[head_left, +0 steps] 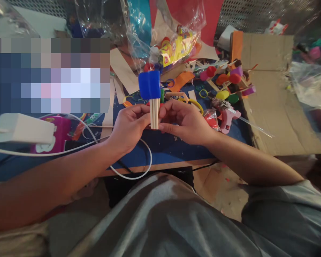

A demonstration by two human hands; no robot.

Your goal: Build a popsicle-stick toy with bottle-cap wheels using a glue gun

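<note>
Between my two hands a bundle of wooden craft sticks (154,114) is held upright over the front of the table. A bright blue piece (149,85) sits at the top of the bundle; its exact kind cannot be made out. My left hand (131,125) pinches the sticks from the left with thumb and fingers. From the right, my right hand (183,119) closes its thumb and fingertips on the same bundle. Bits of red and green show just behind the sticks, partly hidden by my fingers.
A pink glue gun (229,119) lies right of my hands, near a stick construction with coloured caps (224,78). Cardboard (275,107) covers the right side. At left, a white charger (24,130) sits in a magenta power socket (62,130), its white cable (151,157) looping forward.
</note>
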